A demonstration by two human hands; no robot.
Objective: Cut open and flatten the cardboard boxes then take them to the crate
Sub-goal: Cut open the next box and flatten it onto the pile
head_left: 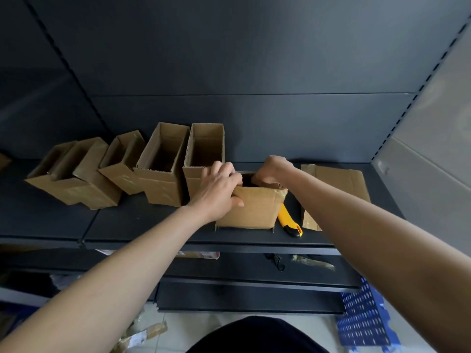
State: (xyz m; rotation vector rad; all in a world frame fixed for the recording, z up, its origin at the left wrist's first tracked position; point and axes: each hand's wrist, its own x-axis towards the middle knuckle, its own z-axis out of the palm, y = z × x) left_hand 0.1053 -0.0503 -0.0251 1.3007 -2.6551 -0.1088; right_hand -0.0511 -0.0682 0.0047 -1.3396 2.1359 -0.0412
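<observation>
A small brown cardboard box (254,207) stands open-topped near the front edge of a dark shelf (132,222). My left hand (219,187) grips its left top rim, fingers inside and thumb on the front face. My right hand (271,170) curls over the right top rim, fingers reaching into the opening. A yellow and black utility knife (289,221) lies on the shelf just right of the box, touched by neither hand. A flattened cardboard sheet (336,192) lies further right, partly under my right forearm.
Several open cardboard boxes (163,164) stand in a row along the shelf to the left. A blue perforated crate (364,319) sits on the floor at lower right. Lower shelves hold packets and scraps; paper scraps lie on the floor at lower left.
</observation>
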